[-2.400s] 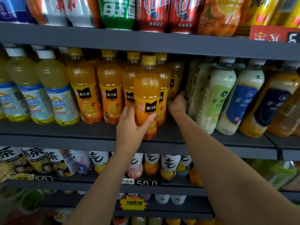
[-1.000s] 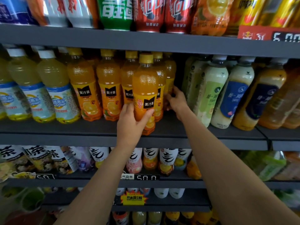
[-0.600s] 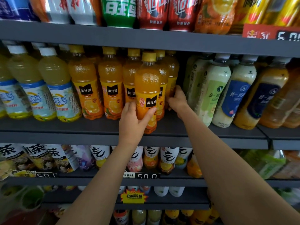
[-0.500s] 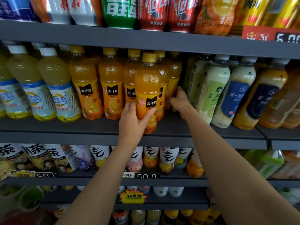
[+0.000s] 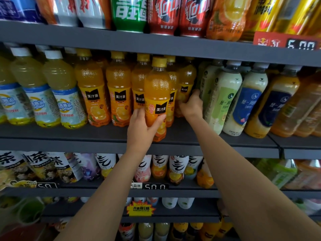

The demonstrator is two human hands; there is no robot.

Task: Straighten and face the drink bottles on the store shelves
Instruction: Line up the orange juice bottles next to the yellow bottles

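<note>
Orange juice bottle (image 5: 157, 94) is sitting gripped in the left hand (image 5: 142, 126) near the shelf edge (image 5: 69, 144); right hand (image 5: 191, 105) is clutching a rear bottle (image 5: 185, 87), risking toppling neighbours.

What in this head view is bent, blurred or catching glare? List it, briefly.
Head view: wide-angle bending leans the milk-tea bottles at right and the pale bottles at left outward; the corners go soft, notably bottom left; small highlights sit on the orange bottle in the left hand's grip; the shelf depth behind the right hand is in shadow.
</note>
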